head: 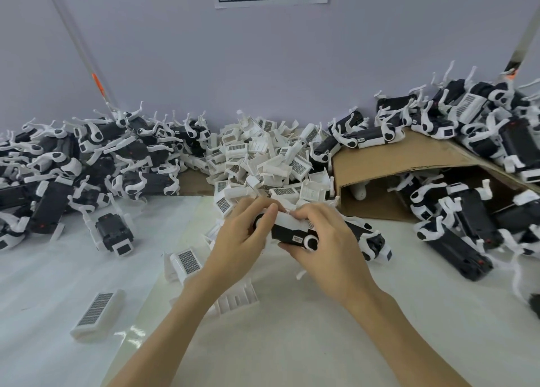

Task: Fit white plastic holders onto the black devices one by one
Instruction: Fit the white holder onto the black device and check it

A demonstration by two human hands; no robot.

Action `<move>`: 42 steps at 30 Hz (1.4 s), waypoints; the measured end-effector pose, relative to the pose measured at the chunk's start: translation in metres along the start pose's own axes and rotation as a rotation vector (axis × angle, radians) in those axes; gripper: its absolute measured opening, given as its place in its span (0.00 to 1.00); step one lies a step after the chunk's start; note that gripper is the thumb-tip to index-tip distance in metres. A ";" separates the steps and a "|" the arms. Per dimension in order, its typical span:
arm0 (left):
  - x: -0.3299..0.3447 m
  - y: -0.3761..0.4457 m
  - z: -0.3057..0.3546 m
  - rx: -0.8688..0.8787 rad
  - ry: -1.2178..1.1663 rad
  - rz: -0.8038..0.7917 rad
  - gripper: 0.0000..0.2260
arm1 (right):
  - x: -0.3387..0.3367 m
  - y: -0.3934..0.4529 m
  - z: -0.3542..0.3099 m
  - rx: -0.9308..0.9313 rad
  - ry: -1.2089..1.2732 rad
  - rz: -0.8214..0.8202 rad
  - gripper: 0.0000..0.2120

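Above the white counter [292, 343], our left hand [242, 240] and right hand [327, 240] both grip one small black plastic device [287, 234], pressing a white plastic holder [289, 219] on it. Both parts seem light, stiff and smooth; we judge it best to hold the black body by its sides, not its thin white arms.

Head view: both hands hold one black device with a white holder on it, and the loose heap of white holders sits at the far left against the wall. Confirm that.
Not quite. In the head view, the heap of white holders sits at the centre against the wall, not the far left. The rest stands: left hand and right hand both hold the black device, white holder on it.
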State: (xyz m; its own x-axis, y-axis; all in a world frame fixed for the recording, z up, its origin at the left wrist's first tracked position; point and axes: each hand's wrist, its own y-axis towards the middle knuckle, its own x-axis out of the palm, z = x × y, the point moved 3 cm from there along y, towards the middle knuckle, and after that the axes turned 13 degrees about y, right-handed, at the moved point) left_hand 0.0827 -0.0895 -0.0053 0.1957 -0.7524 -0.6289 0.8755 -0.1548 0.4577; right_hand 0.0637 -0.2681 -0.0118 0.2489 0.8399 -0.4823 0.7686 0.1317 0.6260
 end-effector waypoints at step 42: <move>0.005 0.001 -0.009 0.252 0.156 0.027 0.22 | -0.017 0.006 0.002 -0.066 -0.055 0.056 0.22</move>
State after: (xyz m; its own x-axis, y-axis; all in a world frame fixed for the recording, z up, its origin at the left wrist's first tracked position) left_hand 0.0882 -0.0878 -0.0141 0.3006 -0.6538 -0.6945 0.7355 -0.3047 0.6052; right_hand 0.0654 -0.2823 -0.0015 0.3240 0.8167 -0.4776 0.7125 0.1215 0.6911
